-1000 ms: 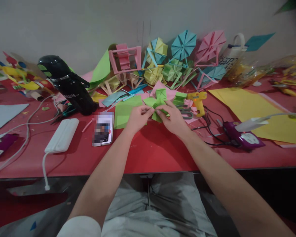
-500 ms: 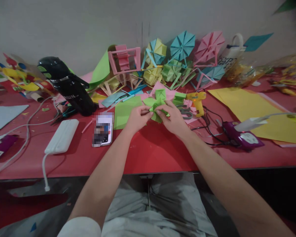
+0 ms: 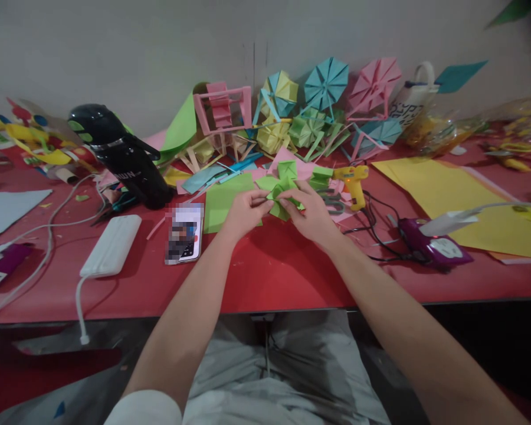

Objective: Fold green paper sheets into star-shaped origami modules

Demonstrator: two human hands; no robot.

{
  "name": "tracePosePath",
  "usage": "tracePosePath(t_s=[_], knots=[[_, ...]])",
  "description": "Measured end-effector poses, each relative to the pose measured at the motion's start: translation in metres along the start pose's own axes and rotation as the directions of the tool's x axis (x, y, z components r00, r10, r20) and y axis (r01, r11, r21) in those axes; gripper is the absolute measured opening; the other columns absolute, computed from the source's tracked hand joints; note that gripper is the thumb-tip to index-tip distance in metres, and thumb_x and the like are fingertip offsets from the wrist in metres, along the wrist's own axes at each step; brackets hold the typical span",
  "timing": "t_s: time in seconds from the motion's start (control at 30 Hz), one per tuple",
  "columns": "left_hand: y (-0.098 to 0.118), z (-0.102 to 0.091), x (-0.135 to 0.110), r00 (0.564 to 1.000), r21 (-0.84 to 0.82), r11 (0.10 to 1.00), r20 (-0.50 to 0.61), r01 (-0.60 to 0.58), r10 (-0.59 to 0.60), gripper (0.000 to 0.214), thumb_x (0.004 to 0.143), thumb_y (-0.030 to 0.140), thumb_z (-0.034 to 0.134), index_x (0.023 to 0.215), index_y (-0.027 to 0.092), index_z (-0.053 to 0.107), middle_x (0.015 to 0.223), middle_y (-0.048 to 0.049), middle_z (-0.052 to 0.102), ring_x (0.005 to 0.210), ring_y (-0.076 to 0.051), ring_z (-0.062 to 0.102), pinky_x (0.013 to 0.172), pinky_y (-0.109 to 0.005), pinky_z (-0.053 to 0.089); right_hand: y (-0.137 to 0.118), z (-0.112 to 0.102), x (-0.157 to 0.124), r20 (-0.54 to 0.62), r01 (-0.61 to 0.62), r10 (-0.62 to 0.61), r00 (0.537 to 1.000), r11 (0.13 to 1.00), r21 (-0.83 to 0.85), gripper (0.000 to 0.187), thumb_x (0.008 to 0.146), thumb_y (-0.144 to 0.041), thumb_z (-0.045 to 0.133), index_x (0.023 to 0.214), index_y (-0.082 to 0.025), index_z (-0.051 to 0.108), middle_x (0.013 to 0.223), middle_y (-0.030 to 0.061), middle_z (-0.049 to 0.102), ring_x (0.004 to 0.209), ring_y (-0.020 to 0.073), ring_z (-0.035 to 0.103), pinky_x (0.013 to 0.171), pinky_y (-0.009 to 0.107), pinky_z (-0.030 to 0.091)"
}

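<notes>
Green folded paper piece (image 3: 281, 188) sits between our hands, over the middle of the red table (image 3: 287, 268). Along its back edge we have octagonal paper wheels (image 3: 326, 84) in several colours, then overlapping yellow sheets (image 3: 451, 198) spread toward the right. Our black bottle (image 3: 124, 156) is at the back left, and a green sheet (image 3: 228, 198) lies just beside our left hand (image 3: 248, 212). Purple power socket (image 3: 436, 245) and white power bank (image 3: 112, 245) flank our forearms; a partly pixelated phone (image 3: 186, 233) is nearer on the left. Yellow glue gun (image 3: 356, 184) and grey scissor handles (image 3: 335, 202) crowd our right hand (image 3: 310, 212). Toward the front edge, red surface stretches between our forearms. We pinch the piece with both hands, thumb drawn against fingers: left hand on its left side, right hand on its right.
</notes>
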State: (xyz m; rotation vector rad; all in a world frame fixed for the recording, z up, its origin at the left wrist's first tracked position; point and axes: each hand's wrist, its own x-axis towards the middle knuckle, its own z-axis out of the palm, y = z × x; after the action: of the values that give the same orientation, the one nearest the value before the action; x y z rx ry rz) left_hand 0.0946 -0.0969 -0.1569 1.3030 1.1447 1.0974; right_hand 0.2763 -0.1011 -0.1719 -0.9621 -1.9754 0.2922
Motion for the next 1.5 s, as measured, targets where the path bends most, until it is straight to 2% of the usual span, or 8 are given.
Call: tracePosePath(t_s=[0.3, 0.7, 0.87, 1.03, 1.17, 1.27, 1.5], knots=[[0.0, -0.002, 0.0, 1.0, 0.023, 1.0, 0.008, 0.002, -0.002, 0.026, 0.077, 0.024, 0.079, 0.1, 0.013, 0.073, 0.09, -0.0065, 0.077, 0.085, -0.019, 0.072, 0.085, -0.037, 0.06, 0.0, -0.001, 0.0, 0.021, 0.003, -0.003, 1.0, 1.0, -0.004, 0.026, 0.101, -0.042, 0.049, 0.099, -0.024, 0.067, 0.096, 0.009, 0.056, 0.097, 0.0267, 0.056, 0.087, 0.044, 0.047], [0.002, 0.001, -0.002, 0.995, 0.041, 0.996, 0.057, -0.081, 0.079, 0.034, 0.078, 0.046, 0.079, 0.083, 0.014, 0.071, 0.074, -0.0027, 0.068, 0.071, -0.013, 0.064, 0.07, -0.027, 0.057, 0.002, 0.002, 0.0, 0.006, -0.011, 0.011, 1.0, 1.0, 0.008, 0.024, 0.102, -0.039, 0.047, 0.096, -0.023, 0.064, 0.094, 0.0091, 0.057, 0.093, 0.0262, 0.056, 0.085, 0.044, 0.047], [0.0, 0.001, -0.002, 0.991, 0.136, 0.982, 0.026, -0.134, 0.131, 0.021, 0.085, 0.036, 0.071, 0.081, 0.016, 0.07, 0.068, 0.0, 0.064, 0.064, -0.011, 0.058, 0.066, -0.024, 0.052, 0.003, 0.003, 0.0, -0.017, -0.055, 0.056, 0.998, 0.998, 0.02, 0.029, 0.099, -0.048, 0.051, 0.093, -0.023, 0.064, 0.093, 0.0083, 0.059, 0.091, 0.0253, 0.057, 0.084, 0.043, 0.049], [0.003, -0.003, -0.002, 0.974, 0.264, 0.941, -0.03, -0.209, 0.225, 0.013, 0.087, 0.024, 0.062, 0.076, 0.017, 0.066, 0.065, 0.0015, 0.062, 0.062, -0.012, 0.055, 0.063, -0.024, 0.045, 0.007, -0.002, 0.001, -0.059, -0.154, 0.154, 0.986, 0.988, 0.013, 0.037, 0.092, -0.057, 0.062, 0.081, -0.022, 0.064, 0.086, 0.0045, 0.055, 0.075, 0.0191, 0.054, 0.069, 0.036, 0.047], [0.003, -0.004, -0.002, 0.962, 0.351, 0.904, -0.032, -0.245, 0.272, 0.014, 0.087, 0.021, 0.058, 0.076, 0.018, 0.065, 0.068, 0.0006, 0.064, 0.064, -0.013, 0.056, 0.065, -0.026, 0.043, 0.013, -0.007, 0.0, 0.014, -0.174, 0.176, 0.984, 0.981, -0.091, 0.042, 0.089, -0.055, 0.067, 0.065, -0.02, 0.06, 0.07, 0.002, 0.05, 0.064, 0.017, 0.048, 0.063, 0.034, 0.038], [0.002, -0.005, -0.002, 0.955, 0.399, 0.878, -0.015, -0.266, 0.296, 0.014, 0.088, 0.021, 0.057, 0.077, 0.018, 0.066, 0.071, -0.0008, 0.067, 0.067, -0.015, 0.057, 0.066, -0.027, 0.041, 0.014, -0.009, 0.0, 0.067, -0.186, 0.198, 0.978, 0.971, -0.149, 0.046, 0.084, -0.056, 0.072, 0.058, -0.02, 0.058, 0.063, 0.0016, 0.049, 0.063, 0.0177, 0.047, 0.061, 0.033, 0.033], [0.002, -0.007, -0.004, 0.948, 0.46, 0.839, 0.024, -0.291, 0.316, 0.014, 0.087, 0.02, 0.057, 0.078, 0.019, 0.069, 0.07, -0.0009, 0.065, 0.066, -0.016, 0.053, 0.065, -0.029, 0.038, 0.011, -0.014, 0.001, 0.248, -0.195, 0.237, 0.939, 0.964, -0.181, 0.055, 0.081, -0.065, 0.071, 0.056, -0.021, 0.052, 0.057, -0.0007, 0.046, 0.056, 0.0141, 0.041, 0.056, 0.031, 0.028]])
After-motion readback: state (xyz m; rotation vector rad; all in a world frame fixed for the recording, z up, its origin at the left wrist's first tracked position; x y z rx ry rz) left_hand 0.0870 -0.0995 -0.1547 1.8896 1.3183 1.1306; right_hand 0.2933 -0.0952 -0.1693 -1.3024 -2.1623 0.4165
